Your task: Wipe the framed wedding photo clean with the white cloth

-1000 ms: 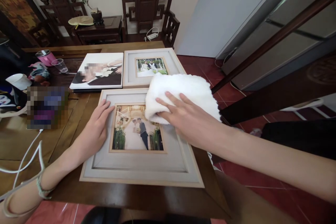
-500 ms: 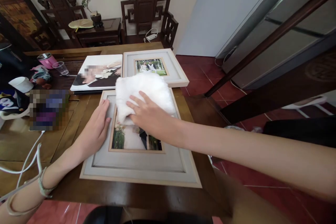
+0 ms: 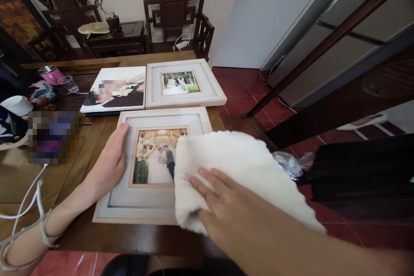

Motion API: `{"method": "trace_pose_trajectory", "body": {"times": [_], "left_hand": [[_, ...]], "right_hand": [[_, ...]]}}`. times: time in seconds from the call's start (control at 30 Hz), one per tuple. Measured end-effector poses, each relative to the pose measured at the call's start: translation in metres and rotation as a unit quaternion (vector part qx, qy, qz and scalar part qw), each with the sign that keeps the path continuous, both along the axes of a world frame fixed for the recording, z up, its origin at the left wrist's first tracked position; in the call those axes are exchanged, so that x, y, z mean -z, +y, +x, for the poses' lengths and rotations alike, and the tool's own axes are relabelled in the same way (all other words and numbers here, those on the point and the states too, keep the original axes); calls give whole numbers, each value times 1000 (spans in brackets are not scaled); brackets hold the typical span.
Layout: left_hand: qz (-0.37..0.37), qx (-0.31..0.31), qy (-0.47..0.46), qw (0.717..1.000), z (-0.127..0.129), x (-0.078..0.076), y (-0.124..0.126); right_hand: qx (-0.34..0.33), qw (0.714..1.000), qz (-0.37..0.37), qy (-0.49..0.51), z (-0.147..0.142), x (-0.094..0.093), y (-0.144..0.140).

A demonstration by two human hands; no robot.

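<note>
A large framed wedding photo (image 3: 142,198) with a grey mat lies flat on the wooden table (image 3: 39,181) in front of me. My left hand (image 3: 108,164) rests flat on the frame's left edge, fingers together. My right hand (image 3: 226,211) presses a fluffy white cloth (image 3: 239,168) onto the frame's lower right part. The cloth covers that corner and hangs past the table's right edge.
A second framed photo (image 3: 184,84) and a photo canvas (image 3: 113,90) lie behind it. Cups (image 3: 50,73), a mug (image 3: 16,104) and white cables (image 3: 26,198) crowd the left side. Carved chairs (image 3: 176,13) stand at the back. Red tile floor (image 3: 258,90) lies to the right.
My right hand has swept the cloth from the frame's upper part down to its lower right corner. The left hand has stayed on the frame's left edge.
</note>
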State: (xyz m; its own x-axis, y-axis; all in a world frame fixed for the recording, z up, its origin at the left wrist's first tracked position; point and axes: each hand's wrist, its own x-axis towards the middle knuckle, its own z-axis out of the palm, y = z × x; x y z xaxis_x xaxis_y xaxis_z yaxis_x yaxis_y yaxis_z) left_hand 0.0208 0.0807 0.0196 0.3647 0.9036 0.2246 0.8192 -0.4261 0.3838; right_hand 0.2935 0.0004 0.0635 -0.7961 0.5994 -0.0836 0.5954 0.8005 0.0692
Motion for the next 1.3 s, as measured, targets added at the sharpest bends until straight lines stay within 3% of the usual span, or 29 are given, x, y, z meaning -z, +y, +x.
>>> {"method": "trace_pose_trajectory", "body": {"times": [0.1,0.2,0.33,0.4,0.47,0.57,0.7,0.77,0.83,0.93,1.13,1.2,1.3], "left_hand": [[-2,7,7,1000,-1,-1,0],[-6,23,15,1000,-3,-2,0],[-16,30,11,999,-4,-2,0],[-19,22,7,1000,-4,-2,1],[-17,18,3,1000,-4,-2,1],[-12,18,1,1000,-3,-2,1],[-14,14,6,1000,-2,-2,2],[-13,16,4,1000,-3,-2,2],[-10,18,3,1000,-3,-2,2],[-7,23,9,1000,-4,-2,2],[-8,23,12,1000,-5,-2,2],[-10,19,13,1000,-5,-2,2],[-8,15,9,1000,-4,-2,3]], "right_hand": [[-13,999,-32,4,-4,-4,-5],[26,998,-59,-18,-2,-11,27],[68,997,33,-26,5,-5,82],[72,995,62,-28,6,1,94],[81,994,64,-30,3,4,89],[88,995,29,-34,-5,3,56],[4,999,-25,21,-12,-6,3],[-31,997,-46,59,-13,-10,-10],[-37,995,-67,71,-13,-11,-9],[-6,996,-69,49,-7,-5,18],[55,997,49,21,9,12,82],[61,997,40,-1,5,9,81],[68,996,-48,-42,-10,-2,54]]}}
